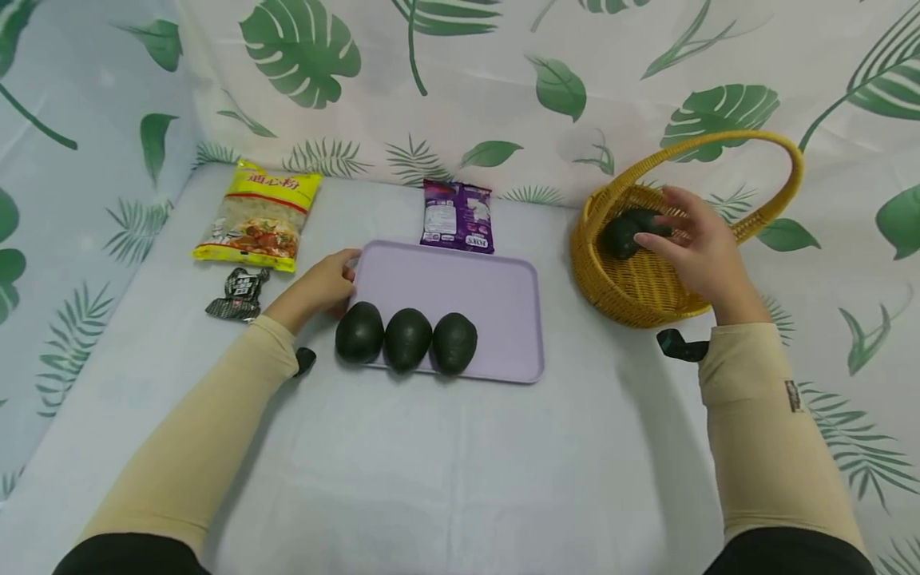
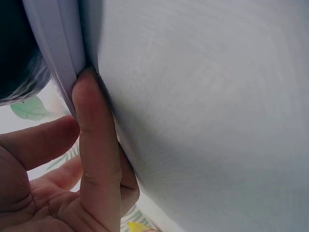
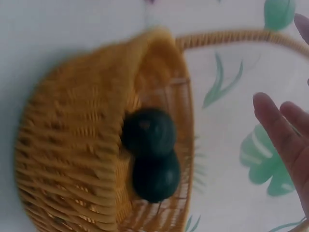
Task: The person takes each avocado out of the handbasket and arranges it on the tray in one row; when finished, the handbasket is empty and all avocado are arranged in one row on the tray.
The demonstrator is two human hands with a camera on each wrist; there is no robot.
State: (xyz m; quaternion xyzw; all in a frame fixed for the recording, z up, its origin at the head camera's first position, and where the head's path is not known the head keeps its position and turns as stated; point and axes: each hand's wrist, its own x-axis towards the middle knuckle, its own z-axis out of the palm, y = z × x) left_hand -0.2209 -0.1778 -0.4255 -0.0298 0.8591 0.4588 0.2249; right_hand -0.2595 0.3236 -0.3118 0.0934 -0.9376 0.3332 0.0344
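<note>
My left hand (image 1: 321, 281) is at the left edge of a pale purple tray (image 1: 496, 319) and grips its rim. In the left wrist view one finger (image 2: 99, 140) reaches under the tray's edge. Three dark green avocados (image 1: 408, 341) stand side by side along the tray's front edge. Over a yellow wicker basket (image 1: 611, 299), my right hand (image 1: 693, 243) hovers with fingers spread. Two avocados (image 3: 153, 154) lie touching inside the basket in the right wrist view, apart from that hand's fingers (image 3: 277, 121).
Behind the tray lies a purple snack packet (image 1: 458, 216). At the back left is a yellow bag of pasta (image 1: 260, 216), with a small black packet (image 1: 240, 294) in front of it. The basket's tall handle (image 1: 791, 180) arches up at the right, near a leaf-patterned backdrop (image 1: 460, 104).
</note>
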